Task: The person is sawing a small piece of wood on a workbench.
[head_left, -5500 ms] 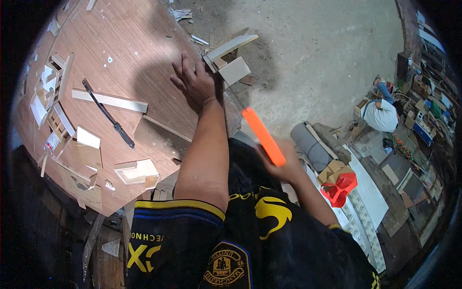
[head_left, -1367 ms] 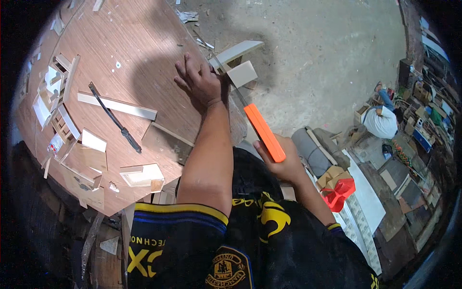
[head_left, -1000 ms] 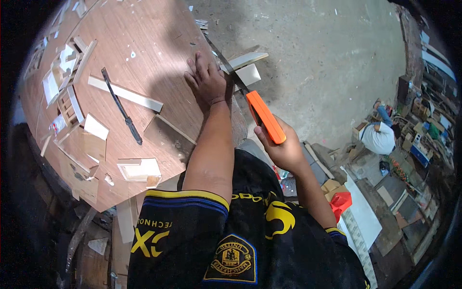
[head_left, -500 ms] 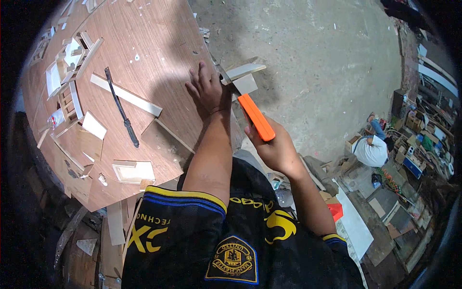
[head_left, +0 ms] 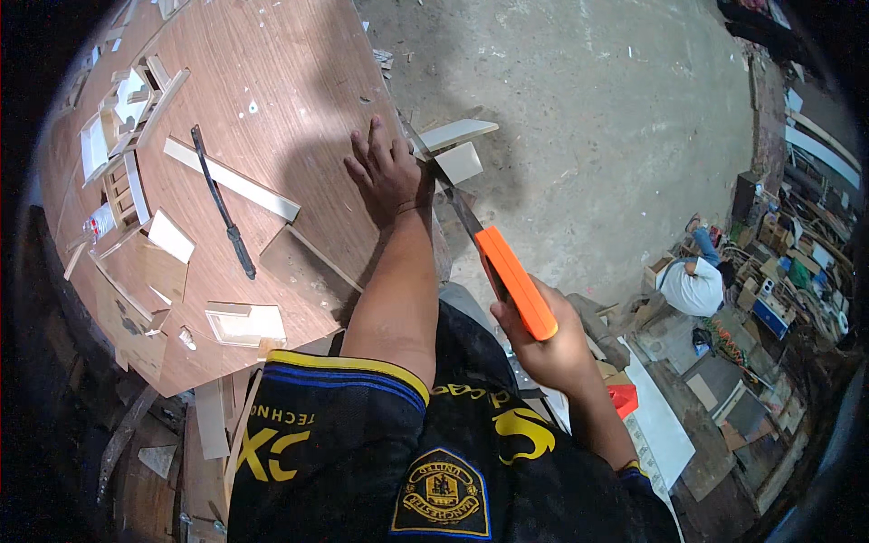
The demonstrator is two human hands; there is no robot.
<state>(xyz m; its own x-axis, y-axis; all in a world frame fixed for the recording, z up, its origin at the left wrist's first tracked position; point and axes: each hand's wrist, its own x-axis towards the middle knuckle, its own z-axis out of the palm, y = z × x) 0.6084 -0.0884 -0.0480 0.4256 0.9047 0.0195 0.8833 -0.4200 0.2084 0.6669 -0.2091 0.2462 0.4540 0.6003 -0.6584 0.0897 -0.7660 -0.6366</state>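
My right hand (head_left: 550, 339) is wrapped round the orange handle of a handsaw (head_left: 516, 282). Its dark blade runs up and left to the edge of the wooden table (head_left: 299, 72), beside my left hand. There my left hand (head_left: 396, 176) lies flat, fingers spread, pressing down at the edge. Just past its fingertips and the blade, a pale wood strip (head_left: 457, 134) and a pale wood block (head_left: 460, 163) jut out over the floor. What lies under my left palm is hidden, and I cannot tell whether the blade's teeth touch the wood.
On the table lie a long pale strip (head_left: 231, 178), a slim dark tool (head_left: 223, 204) and a clear bottle (head_left: 98, 222). Small wooden frames (head_left: 136, 109) stand at the far left. A person in a white shirt (head_left: 692, 285) crouches at right by piled scrap (head_left: 787, 271).
My right hand has drawn the saw back toward me and to the right, so more blade shows. My left hand stays in place at the table edge.
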